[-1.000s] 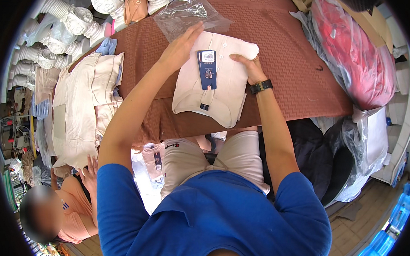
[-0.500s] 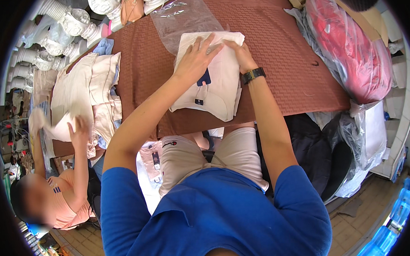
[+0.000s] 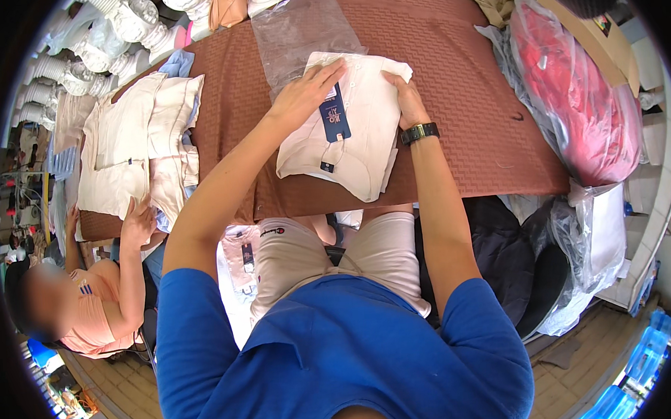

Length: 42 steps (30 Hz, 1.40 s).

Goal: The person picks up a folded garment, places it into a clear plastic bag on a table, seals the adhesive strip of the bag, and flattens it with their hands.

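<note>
A folded cream shirt [image 3: 365, 126] lies on the brown patterned table cover in front of me. A dark blue hang tag [image 3: 334, 120] rests on its front, strung to a smaller dark tag [image 3: 327, 167] lower down. My left hand [image 3: 301, 99] lies flat over the shirt's upper left, fingers stretched out, partly covering the tag's top. At the upper right corner, my right hand [image 3: 409, 101] holds the shirt's edge, thumb on top; its other fingers are partly hidden. Beyond the shirt lies a clear plastic bag [image 3: 301, 27], its near end tucked behind the shirt.
At left a co-worker [image 3: 104, 302] handles a pile of cream shirts [image 3: 115, 144]. Red garments in clear plastic [image 3: 570, 87] sit at the table's right end, beside a cardboard box [image 3: 605, 37]. White ornate pieces [image 3: 129, 24] line the far left.
My left hand has slid left and down, uncovering more of the hang tag. My right hand has shifted to the shirt's right edge. The co-worker's hands have lowered to the pile.
</note>
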Tool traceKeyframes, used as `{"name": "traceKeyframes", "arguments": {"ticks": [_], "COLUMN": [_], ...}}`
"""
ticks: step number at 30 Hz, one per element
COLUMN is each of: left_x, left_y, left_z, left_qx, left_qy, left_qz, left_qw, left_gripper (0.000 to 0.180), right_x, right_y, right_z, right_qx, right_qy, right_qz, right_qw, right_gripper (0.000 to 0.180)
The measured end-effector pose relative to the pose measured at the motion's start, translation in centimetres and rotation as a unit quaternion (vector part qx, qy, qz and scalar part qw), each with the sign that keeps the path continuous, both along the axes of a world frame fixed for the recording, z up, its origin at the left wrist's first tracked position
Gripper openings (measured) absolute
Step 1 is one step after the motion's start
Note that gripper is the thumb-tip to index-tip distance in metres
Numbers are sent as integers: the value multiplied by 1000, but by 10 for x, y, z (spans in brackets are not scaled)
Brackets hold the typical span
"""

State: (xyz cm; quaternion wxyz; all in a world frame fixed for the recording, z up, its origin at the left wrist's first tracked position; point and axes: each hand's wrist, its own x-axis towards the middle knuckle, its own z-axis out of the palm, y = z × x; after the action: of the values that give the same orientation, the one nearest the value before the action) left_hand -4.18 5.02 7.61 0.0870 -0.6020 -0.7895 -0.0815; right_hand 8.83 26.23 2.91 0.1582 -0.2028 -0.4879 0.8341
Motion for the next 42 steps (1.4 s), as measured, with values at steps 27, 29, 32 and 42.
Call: {"name": "traceKeyframes", "arguments": {"ticks": [27,29,32,42], "left_x": [16,11,17,-3], "left_y": [91,91,99,95], "left_z": [16,15,20,18], "left_qx": [76,90,82,115], "left_qy": [-1,23,23,-47], "left_qz": [-43,-62,-68,-39], "left_qw": [996,994,994,991], "left_gripper": [71,68,66,70], "right_x": [-23,-22,-29,-28], "right_y": [-1,-3,9,-12], "right_z": [7,14,0,-32], "right_qx": [65,76,83,312], "right_qy": [-22,-10,-1,-4], "right_qz": [39,79,91,-154], "right_qw": [997,994,992,937], "right_gripper": [40,44,47,45]}}
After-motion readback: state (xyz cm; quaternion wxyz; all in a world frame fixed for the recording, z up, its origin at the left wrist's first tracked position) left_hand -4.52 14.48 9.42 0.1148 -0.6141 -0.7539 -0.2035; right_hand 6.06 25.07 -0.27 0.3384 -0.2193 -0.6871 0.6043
